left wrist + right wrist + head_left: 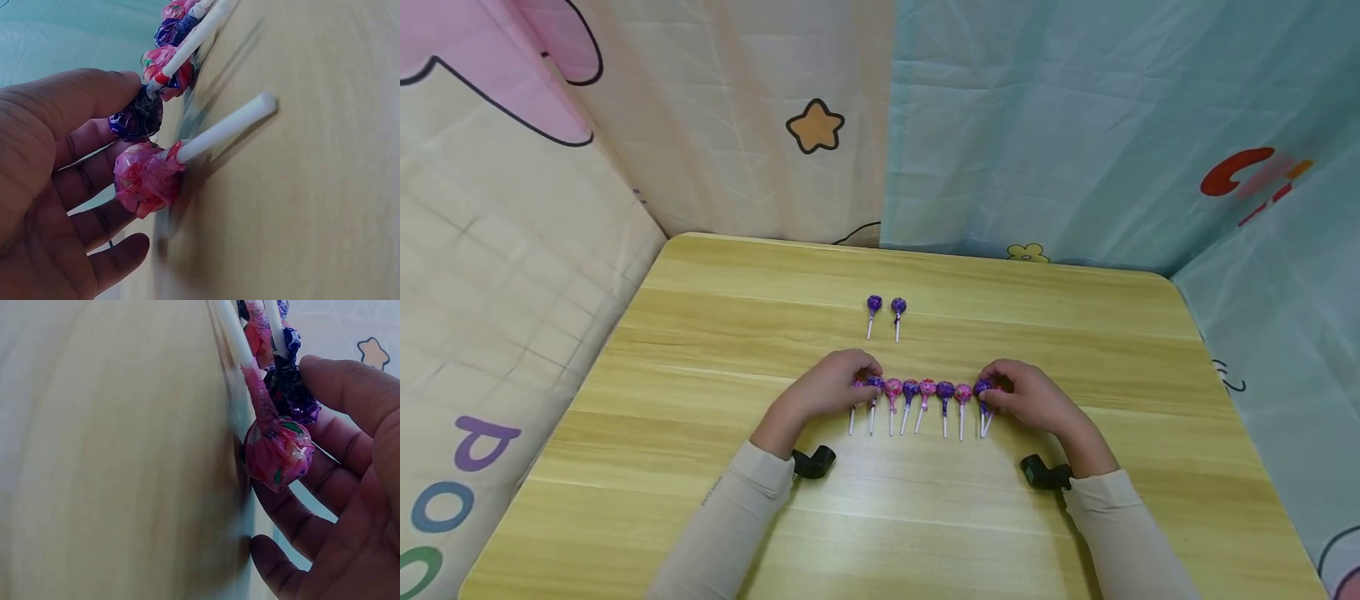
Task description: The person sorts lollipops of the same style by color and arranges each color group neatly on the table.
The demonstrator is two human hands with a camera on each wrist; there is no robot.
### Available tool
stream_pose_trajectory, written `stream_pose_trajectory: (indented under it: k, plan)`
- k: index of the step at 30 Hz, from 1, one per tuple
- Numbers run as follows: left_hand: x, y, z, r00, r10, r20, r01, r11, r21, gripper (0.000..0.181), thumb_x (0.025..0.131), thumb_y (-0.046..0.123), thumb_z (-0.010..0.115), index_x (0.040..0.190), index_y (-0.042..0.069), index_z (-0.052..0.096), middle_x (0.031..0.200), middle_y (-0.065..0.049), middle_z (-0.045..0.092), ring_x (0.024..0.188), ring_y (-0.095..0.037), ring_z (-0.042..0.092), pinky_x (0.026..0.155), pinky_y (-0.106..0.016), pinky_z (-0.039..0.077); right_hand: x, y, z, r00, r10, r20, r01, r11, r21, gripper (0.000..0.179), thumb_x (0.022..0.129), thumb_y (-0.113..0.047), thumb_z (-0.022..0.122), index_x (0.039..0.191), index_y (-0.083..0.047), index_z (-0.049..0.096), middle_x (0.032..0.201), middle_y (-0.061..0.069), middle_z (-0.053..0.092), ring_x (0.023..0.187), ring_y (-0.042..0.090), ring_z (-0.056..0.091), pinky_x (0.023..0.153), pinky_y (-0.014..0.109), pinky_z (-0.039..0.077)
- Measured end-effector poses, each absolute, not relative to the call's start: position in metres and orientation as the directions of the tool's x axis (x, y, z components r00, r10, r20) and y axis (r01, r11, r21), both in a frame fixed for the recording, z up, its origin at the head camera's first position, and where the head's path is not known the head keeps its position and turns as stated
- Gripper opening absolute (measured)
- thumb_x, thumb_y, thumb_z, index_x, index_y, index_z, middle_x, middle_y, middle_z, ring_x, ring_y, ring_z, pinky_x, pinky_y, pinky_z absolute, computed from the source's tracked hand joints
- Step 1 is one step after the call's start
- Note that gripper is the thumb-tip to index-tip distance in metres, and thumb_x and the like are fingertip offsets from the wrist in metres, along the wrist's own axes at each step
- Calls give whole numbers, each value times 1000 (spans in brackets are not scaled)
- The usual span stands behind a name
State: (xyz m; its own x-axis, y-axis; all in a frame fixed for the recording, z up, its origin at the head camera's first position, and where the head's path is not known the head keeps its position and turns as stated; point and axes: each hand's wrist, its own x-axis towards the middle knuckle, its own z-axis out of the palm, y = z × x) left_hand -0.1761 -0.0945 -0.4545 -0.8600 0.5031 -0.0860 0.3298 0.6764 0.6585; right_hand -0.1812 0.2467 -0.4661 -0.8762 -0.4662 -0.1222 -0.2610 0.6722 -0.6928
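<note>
Beige sleeves (pixel 722 529) closest, coming in from 7 and 5 o'clock. Nine-lollipop row (pixel 928 388) lies mid-bench (pixel 887 533), pink and purple alternating, heads toward 12, white sticks (pixel 962 422) toward 6. Left hand (pixel 831 383) at the row's 9 o'clock end, thumb and fingers pinching the left purple lollipop (pixel 137 119); left pink lollipop (pixel 147 181) by its other fingers. Right hand (pixel 1030 396) mirrors at 3 o'clock, clamped on the right purple lollipop (pixel 294 394), right pink lollipop (pixel 279 453) just beside.

Risk, as I read it: round heads roll, so uneven inward pressure could buckle the row or pop a middle one out. Last two sticks at 3 o'clock nearly meet; a nudge could cross them.

Looks: shiny wrap, crinkled at the necks, sticks slightly splayed. Two spare purple lollipops (pixel 875 303) at 11 o'clock, apart from the row. Printed curtains (pixel 760 183) beyond.
</note>
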Motion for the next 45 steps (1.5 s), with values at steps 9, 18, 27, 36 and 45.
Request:
stream_pose_trajectory:
  k: [9,18,27,36,45]
  plan:
    - [-185,-97,-447,-862,503,-66,343,673,655,19,91,21,74,106,10,69,96,4,65,84,-12,58,81,-33,50,-185,248,-462,-876,-467,-118,-260,665,-700,11,95,-16,67,105,-11,66,98,1,64,85,18,57,78,39,49]
    - [-191,-95,-450,-867,487,-106,292,669,683,23,92,24,73,110,11,67,103,2,65,80,-10,61,80,-32,51,-188,246,-461,-874,-478,-90,-291,662,-690,12,95,-17,68,105,-12,67,101,0,66,88,18,59,79,40,50]
    - [-205,-93,-446,-862,504,-55,358,681,639,25,93,25,72,113,10,67,110,0,65,85,-11,60,83,-32,51,-199,244,-449,-874,-480,-75,-308,668,-678,15,95,-19,68,108,-11,66,107,5,67,98,24,61,81,43,50]
    - [-219,-88,-436,-816,578,12,475,658,584,24,93,21,72,112,7,68,109,-2,67,106,-21,62,95,-37,48,-211,242,-440,-853,-520,-54,-363,663,-655,16,95,-18,67,109,-10,66,110,6,67,107,28,61,87,47,50]
    - [-240,-75,-423,-789,614,31,528,652,544,24,93,21,72,112,6,69,107,-3,67,107,-24,61,97,-36,47,-229,234,-435,-843,-536,-40,-392,665,-636,14,95,-16,68,106,-8,66,107,6,66,105,28,61,93,50,49]
